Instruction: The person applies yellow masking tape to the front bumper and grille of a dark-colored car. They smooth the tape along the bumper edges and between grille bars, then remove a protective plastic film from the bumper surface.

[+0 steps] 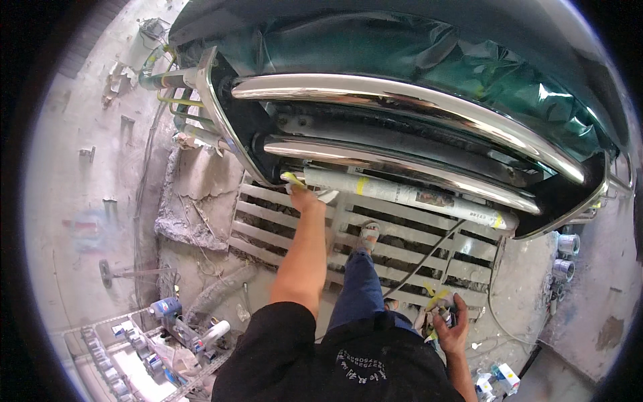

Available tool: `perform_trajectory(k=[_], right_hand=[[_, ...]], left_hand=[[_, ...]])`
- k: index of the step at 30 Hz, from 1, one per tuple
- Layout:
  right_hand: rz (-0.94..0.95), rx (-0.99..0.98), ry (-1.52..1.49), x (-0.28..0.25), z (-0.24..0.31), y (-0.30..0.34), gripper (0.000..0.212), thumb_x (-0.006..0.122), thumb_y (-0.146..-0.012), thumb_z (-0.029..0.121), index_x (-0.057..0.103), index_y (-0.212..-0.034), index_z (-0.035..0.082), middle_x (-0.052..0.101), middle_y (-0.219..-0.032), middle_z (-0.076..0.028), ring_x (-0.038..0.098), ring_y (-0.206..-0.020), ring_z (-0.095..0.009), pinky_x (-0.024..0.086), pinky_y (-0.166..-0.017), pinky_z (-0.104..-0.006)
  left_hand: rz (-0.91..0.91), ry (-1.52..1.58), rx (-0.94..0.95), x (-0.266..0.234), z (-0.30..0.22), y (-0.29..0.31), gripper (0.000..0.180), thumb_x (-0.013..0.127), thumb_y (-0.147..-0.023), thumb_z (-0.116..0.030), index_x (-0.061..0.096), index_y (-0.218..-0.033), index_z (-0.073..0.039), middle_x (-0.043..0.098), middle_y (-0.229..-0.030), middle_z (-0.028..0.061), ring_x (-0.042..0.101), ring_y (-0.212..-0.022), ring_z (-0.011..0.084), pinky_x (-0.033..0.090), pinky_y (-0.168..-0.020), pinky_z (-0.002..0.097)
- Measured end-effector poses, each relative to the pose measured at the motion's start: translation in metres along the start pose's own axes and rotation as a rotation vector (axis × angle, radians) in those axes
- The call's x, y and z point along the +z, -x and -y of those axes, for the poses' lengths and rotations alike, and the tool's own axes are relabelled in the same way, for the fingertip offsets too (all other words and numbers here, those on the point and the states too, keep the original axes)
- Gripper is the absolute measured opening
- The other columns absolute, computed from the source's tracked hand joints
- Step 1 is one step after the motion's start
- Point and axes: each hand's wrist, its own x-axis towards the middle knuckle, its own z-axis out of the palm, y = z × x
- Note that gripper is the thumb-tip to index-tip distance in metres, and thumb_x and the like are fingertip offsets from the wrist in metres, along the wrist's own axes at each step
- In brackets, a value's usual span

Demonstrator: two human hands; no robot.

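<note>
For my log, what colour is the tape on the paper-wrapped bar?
The tape is yellow, clearest in the head view.

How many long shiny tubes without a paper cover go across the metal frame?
2. The upper tube is nearer the picture's top; the lower tube lies between it and the paper-wrapped tube near the left hand. Any behind these would be hidden.

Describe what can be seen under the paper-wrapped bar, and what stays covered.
Below the paper-wrapped bar, a slatted grating shows, with a dark hose running over it. The strip directly beneath is hidden, and the paper covers the surface it wraps.
</note>
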Motion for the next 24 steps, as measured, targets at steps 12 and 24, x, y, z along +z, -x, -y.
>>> perform_trajectory(k=[12,24], right_hand=[[-0.031,-0.056,0.068,0.005,0.007,-0.004,0.061,0.069,-0.073,0.010,0.044,-0.126,-0.004,0.054,-0.114,-0.015,0.055,-0.103,-0.022,0.044,-0.089,-0.0333],[-0.082,0.095,0.193,0.025,0.001,-0.019,0.064,0.072,-0.070,0.013,0.045,-0.125,-0.005,0.056,-0.111,-0.018,0.057,-0.102,-0.025,0.045,-0.090,-0.0348]], left_hand=[[0.294,-0.503,-0.081,-0.023,0.010,-0.053,0.007,0.054,-0.089,-0.007,0.050,-0.094,-0.005,0.051,-0.074,0.0057,0.048,-0.058,0.0184,0.042,-0.050,0.0358],[0.526,-0.559,-0.097,-0.034,0.126,-0.089,0.052,0.068,-0.080,-0.025,0.046,-0.123,-0.004,0.054,-0.113,0.0104,0.056,-0.093,0.0212,0.050,-0.075,0.0338]])
